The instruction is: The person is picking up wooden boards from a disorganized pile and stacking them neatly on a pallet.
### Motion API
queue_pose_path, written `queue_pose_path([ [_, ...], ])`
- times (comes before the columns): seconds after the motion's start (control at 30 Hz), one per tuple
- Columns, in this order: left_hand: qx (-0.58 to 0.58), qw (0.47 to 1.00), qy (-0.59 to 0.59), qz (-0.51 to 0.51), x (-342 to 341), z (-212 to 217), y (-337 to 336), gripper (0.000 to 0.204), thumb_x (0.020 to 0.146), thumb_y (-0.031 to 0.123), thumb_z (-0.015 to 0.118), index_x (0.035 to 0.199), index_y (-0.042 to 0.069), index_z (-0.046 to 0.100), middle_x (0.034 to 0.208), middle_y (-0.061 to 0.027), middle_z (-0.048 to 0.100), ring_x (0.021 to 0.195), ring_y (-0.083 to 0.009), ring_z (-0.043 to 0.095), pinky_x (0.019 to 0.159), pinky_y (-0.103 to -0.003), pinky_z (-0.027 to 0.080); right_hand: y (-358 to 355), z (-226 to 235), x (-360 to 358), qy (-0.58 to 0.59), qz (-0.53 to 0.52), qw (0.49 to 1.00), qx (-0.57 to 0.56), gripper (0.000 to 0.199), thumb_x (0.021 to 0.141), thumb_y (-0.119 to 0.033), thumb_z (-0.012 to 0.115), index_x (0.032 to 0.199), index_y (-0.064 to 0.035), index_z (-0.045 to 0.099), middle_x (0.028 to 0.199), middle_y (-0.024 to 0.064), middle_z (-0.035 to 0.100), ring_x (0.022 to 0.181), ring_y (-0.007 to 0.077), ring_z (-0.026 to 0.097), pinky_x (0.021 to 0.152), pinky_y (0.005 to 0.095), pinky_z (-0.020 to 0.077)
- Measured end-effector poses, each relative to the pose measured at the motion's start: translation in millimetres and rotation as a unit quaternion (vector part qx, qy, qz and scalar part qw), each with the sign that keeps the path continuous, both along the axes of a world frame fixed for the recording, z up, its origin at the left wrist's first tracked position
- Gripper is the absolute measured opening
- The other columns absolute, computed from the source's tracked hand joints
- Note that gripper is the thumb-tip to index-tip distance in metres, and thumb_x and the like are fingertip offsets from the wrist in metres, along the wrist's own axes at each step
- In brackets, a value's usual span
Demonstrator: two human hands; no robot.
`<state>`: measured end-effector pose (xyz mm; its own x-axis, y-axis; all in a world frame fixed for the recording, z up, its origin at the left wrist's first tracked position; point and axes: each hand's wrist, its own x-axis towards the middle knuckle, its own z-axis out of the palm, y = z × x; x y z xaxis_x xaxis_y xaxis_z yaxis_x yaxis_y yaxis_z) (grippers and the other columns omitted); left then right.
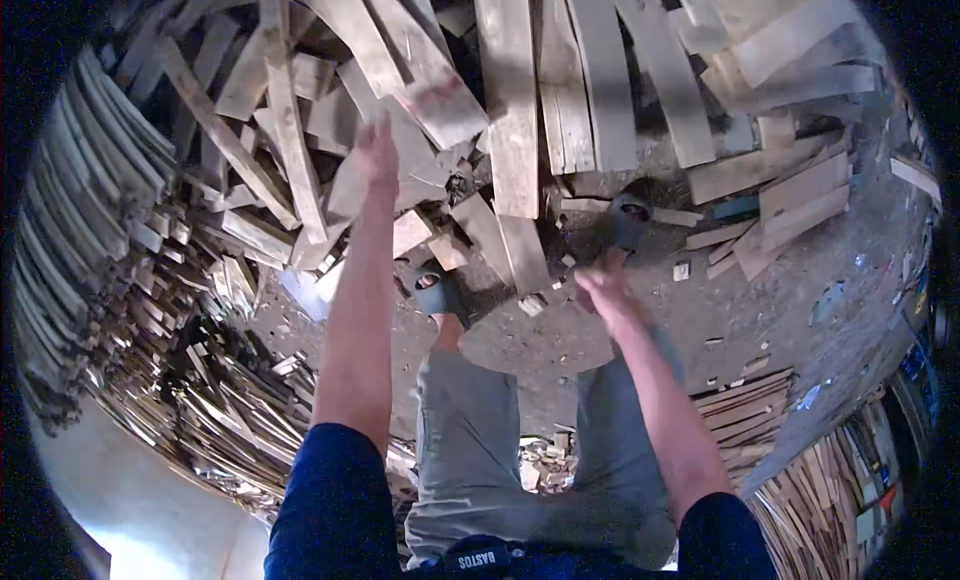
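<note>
Along the far edge of the dirt floor (540,370), rough-sawn boards lie loose and overlapping, flat, straight-edged, pale to grey-brown. Pale plank (350,30) at far left of centre, smooth face, near end just beyond the left hand (378,160). Next to it, red-marked board (440,110), reddish smear close to its squared end. Long plank (512,110) at far centre, visible grain, darker blotches, runs toward the feet. Floor's left edge: tall stack of grey planks (90,190), bowed by the lens; thin strips (250,420) in a tangle at the near left. Right side: short boards (810,195) piled flat, small wood block (682,271) on the dirt nearby. Left hand: arm stretched out, fingers toward the pale plank; blurred, can't tell how wide or whether it touches wood. Right hand (605,288): low, in front of the right slipper (632,215) as seen from above, fingers toward the middle; looks loosely bent, can't tell opening or grip. Left slipper (436,298) sits on the dirt, dark rubber-looking, toes showing.
</note>
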<state>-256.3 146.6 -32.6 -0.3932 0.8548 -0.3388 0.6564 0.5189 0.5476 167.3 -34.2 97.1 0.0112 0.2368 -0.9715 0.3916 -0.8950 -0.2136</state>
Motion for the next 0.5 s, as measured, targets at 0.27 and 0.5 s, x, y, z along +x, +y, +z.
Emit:
queue_pose_path([
  [0.27, -0.01, 0.946, -0.238, 0.219, -7.6, 41.2, 130.3, 0.068, 0.071, 0.052, 0.074, 0.114, 0.001, 0.06, 0.103, -0.0115, 0.065, 0.089, -0.0168, 0.064, 0.061, -0.032, 0.053, 72.1, -135.2, -87.3, 0.061, 0.035, 0.991, 0.112, 0.063, 0.082, -0.051, 0.06, 0.119, -0.0001, 0.059, 0.117, 0.0228, 0.062, 0.113, 0.0317, 0.057, 0.092, 0.0385, 0.0447],
  [0.5, -0.146, 0.987, -0.009, 0.067, -28.5, 105.7, 127.3, 0.062, 0.073, 0.044, 0.076, 0.113, -0.001, 0.063, 0.105, -0.0098, 0.067, 0.087, -0.015, 0.066, 0.063, -0.027, 0.058, 95.9, -174.1, -111.8, 0.011, -0.077, 0.981, 0.175, 0.066, 0.071, -0.053, 0.074, 0.118, -0.0085, 0.062, 0.101, 0.015, 0.066, 0.092, 0.0239, 0.063, 0.079, 0.0347, 0.0493],
])
